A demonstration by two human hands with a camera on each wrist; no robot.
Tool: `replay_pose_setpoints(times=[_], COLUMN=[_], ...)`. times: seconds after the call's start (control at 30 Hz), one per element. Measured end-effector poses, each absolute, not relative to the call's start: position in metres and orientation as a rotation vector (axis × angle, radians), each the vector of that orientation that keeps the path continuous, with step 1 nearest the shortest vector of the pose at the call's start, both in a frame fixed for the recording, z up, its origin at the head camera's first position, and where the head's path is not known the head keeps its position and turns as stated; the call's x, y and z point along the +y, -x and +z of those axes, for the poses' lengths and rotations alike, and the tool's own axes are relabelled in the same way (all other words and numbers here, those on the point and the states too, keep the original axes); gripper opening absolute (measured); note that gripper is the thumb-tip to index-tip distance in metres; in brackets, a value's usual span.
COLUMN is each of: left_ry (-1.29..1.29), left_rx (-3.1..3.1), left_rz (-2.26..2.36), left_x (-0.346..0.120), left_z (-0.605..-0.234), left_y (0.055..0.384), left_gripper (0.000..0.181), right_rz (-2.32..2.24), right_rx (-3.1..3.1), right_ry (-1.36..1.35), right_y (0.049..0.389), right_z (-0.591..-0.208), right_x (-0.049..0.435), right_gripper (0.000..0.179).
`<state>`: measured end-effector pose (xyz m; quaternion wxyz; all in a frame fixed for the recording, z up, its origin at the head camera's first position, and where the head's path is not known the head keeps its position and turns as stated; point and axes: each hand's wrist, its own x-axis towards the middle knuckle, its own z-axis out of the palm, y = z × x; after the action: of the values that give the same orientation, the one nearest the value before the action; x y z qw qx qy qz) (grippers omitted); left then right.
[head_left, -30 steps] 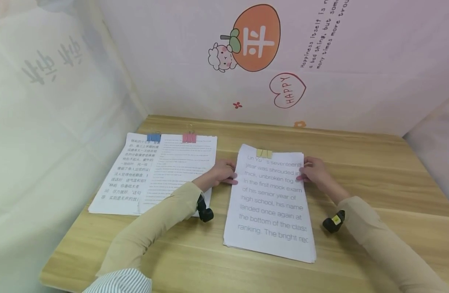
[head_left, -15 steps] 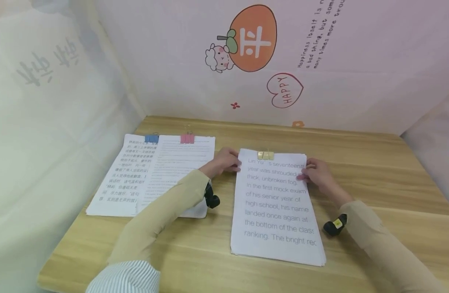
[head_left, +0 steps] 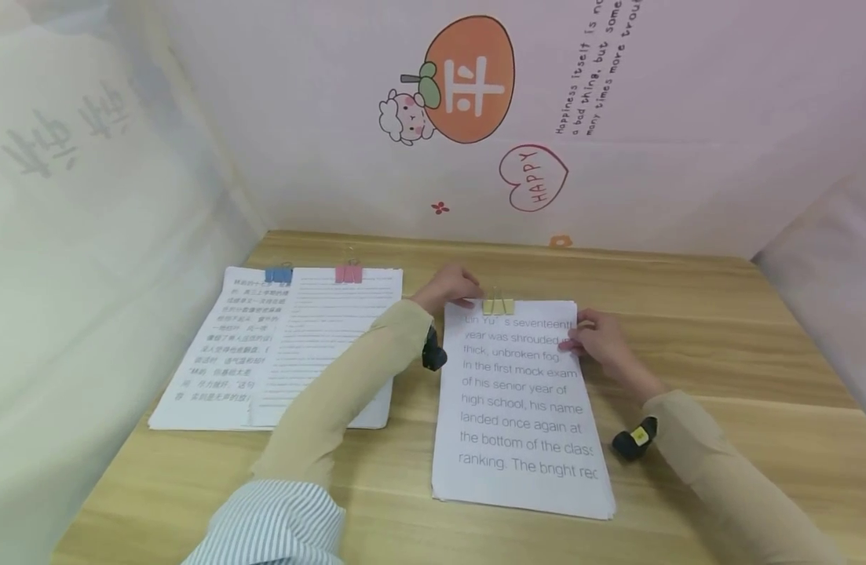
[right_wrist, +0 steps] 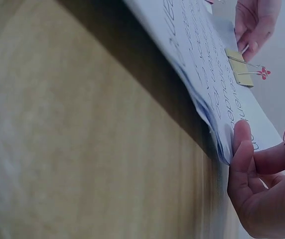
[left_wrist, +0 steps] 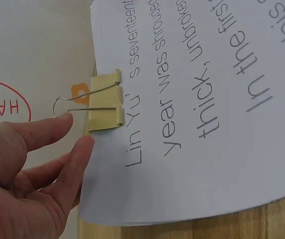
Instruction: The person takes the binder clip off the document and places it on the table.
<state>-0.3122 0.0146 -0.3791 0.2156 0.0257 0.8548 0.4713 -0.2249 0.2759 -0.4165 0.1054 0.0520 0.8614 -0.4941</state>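
Main stack of paper (head_left: 520,408) lay on the wooden table (head_left: 715,314), to the right of two other stacks, large English print facing up. Yellow clip (head_left: 498,307) sat on its far edge, left of the middle, wire handle pointing out past the paper toward the wall (head_left: 319,157).

Left hand (head_left: 448,286) was at the far left corner, fingers parted; in its wrist view one fingertip met the wire handle, another lay at the paper's edge just beside the clip. No pinch on the clip.

Right hand (head_left: 595,337) pinched the right edge near the far corner, one digit lying over the printed face. Could not tell whether that corner was raised off the table.

Farther left: a stack with a blue clip (head_left: 279,275), partly covered by a smaller-print stack with a pink clip (head_left: 348,274). Left sleeve (head_left: 358,373) crossed above the latter. Wall bore an orange fruit drawing (head_left: 499,78) and a red-outlined heart (head_left: 534,178).
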Motion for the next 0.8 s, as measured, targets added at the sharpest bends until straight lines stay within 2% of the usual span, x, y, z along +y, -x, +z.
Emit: replay_pose_setpoints(times=[0.27, 0.63, 0.8], left_ry=[-0.129, -0.037, 0.0], left_rx=[2.216, 2.015, 2.036], left_rz=[1.384, 1.53, 1.538], left_x=[0.025, 0.03, 0.033], left_z=[-0.386, -0.391, -0.39], left_y=[0.321, 0.325, 0.324], left_gripper=[0.036, 0.033, 0.026], right_rz=[-1.532, -1.538, -1.539], right_rx=[2.515, 2.489, 2.484], right_ry=[-0.114, -0.11, -0.116], right_y=[0.221, 0.221, 0.221], right_z=[-0.415, -0.418, -0.418], right_x=[0.276, 0.275, 0.274], right_gripper=[0.029, 0.029, 0.03])
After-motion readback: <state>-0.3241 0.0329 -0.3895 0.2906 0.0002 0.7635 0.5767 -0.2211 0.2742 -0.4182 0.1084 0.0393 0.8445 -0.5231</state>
